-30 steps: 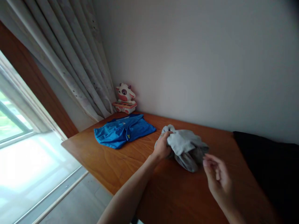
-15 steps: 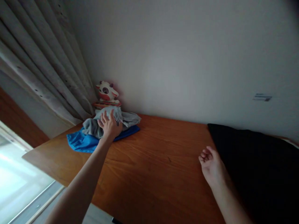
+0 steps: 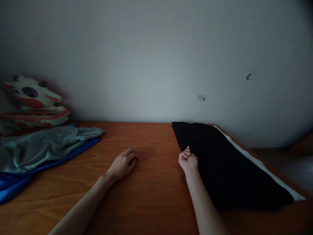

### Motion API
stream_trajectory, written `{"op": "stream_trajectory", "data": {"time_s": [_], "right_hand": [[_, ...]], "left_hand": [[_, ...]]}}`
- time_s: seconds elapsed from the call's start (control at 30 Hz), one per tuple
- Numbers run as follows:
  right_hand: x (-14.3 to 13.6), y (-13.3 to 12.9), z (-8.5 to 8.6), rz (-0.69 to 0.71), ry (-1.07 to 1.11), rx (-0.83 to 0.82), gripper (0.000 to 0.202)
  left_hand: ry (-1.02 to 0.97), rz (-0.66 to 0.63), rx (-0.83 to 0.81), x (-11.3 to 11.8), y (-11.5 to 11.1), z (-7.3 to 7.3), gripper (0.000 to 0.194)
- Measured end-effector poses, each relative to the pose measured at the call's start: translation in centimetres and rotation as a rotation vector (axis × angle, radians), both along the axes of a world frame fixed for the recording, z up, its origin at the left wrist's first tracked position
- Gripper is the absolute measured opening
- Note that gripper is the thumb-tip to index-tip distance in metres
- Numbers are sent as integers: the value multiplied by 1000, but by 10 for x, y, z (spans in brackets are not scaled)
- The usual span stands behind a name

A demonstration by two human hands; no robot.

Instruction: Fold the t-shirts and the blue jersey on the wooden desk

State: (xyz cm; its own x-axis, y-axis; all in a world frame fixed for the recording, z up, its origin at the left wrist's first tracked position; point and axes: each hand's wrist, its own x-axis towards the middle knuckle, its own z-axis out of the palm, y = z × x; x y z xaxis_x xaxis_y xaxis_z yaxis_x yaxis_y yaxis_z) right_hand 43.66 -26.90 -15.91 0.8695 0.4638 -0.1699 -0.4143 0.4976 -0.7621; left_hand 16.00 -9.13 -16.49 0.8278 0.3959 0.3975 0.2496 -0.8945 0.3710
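Observation:
My left hand (image 3: 124, 163) is over the middle of the wooden table (image 3: 146, 202), palm down. Its fingers are loosely bent, with a gap between thumb and fingers and nothing held. By the left edge of a black cloth (image 3: 220, 166), my right hand (image 3: 188, 160) is turned palm up with its fingers curled in. No object shows in it. The black cloth lies flat, with a white cloth (image 3: 261, 163) showing along its right side. To the left of my left hand lie a crumpled grey garment (image 3: 51, 142) and a blue cloth (image 3: 66, 158) partly beneath it.
A cow-shaped toy (image 3: 36, 98) with a keyboard-like base stands at the back left. Behind the table rises a pale wall (image 3: 146, 65) bearing a small label (image 3: 201, 98) and a hook (image 3: 248, 76).
The view has swung right. My left hand has come away from the grey garment to the middle of the table. My right hand stays beside the black cloth, its fingers curled.

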Motion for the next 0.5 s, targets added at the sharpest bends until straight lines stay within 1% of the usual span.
{"op": "stream_trajectory", "data": {"time_s": [0.13, 0.27, 0.4, 0.5], "right_hand": [[-2, 10, -8, -56, 1, -27, 30], [-8, 15, -10, -105, -18, -65, 25], [-12, 17, -4, -117, -78, -117, 27], [-18, 22, 2, -57, -175, -172, 34]], "left_hand": [[-30, 25, -37, -7, 1, 2, 25], [-48, 27, -43, -9, 4, 0, 25], [-38, -7, -21, -8, 4, -2, 24], [-33, -18, -28, -7, 5, -3, 23]]}}
